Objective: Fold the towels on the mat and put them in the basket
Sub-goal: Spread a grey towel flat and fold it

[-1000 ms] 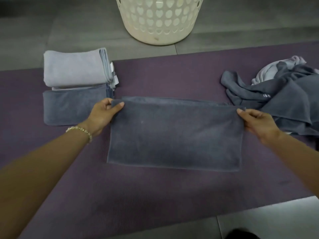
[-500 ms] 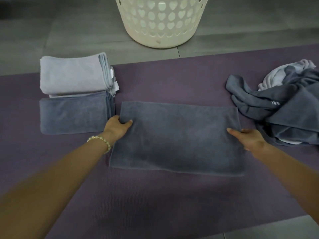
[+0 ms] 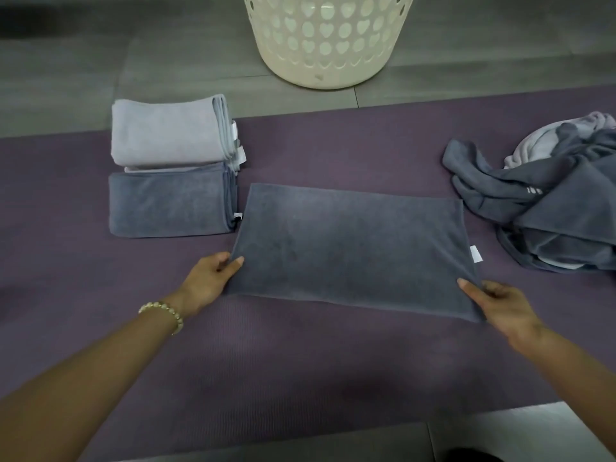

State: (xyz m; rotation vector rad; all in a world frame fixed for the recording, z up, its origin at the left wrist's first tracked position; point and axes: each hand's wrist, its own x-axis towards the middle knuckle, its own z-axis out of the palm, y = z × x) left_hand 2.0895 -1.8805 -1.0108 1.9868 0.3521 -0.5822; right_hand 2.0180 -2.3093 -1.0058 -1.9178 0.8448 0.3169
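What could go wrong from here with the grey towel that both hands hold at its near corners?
1. The left hand and right hand pinch only the near corners of the towel, so its middle may sag and the fold may come out uneven.
2. The towel's left edge lies very close to the folded stack; a sideways pull might disturb it.
3. The unfolded pile lies near the far right corner and could catch.

Basket (image 3: 328,41) behind mat (image 3: 300,368), towel (image 3: 353,248) center.
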